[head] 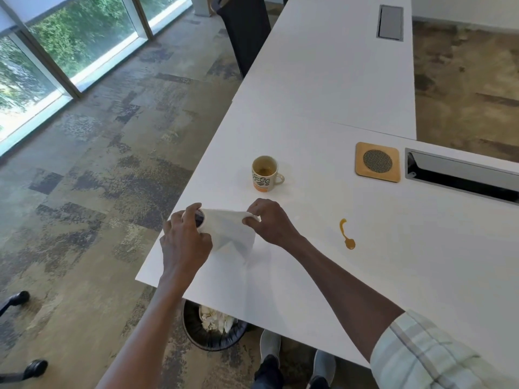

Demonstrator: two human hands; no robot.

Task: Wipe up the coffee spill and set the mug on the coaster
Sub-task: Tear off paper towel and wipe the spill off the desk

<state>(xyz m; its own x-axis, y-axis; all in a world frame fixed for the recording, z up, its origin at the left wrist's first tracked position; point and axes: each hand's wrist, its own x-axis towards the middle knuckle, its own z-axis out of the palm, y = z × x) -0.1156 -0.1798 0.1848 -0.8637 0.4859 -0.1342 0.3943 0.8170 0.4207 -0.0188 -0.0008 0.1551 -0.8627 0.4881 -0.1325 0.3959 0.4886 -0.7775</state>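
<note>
A white paper towel roll (224, 227) lies near the table's left edge. My left hand (185, 237) grips the roll's left end, where the dark core shows. My right hand (268, 221) pinches the loose end of the sheet at the roll's right side. Behind the hands stands a cream mug (264, 174) with orange and dark markings, upright, handle to the right, a little coffee inside. A brown coffee spill (346, 234) sits on the white table (393, 276) right of my right hand. The square wooden coaster (377, 162) with a mesh disc lies farther back right, bare.
A grey cable hatch (460, 175) is open just right of the coaster; another hatch (390, 22) is far back. A black bin (213, 329) holding crumpled paper stands under the table's near edge. A dark chair (244, 32) is at the table's left side.
</note>
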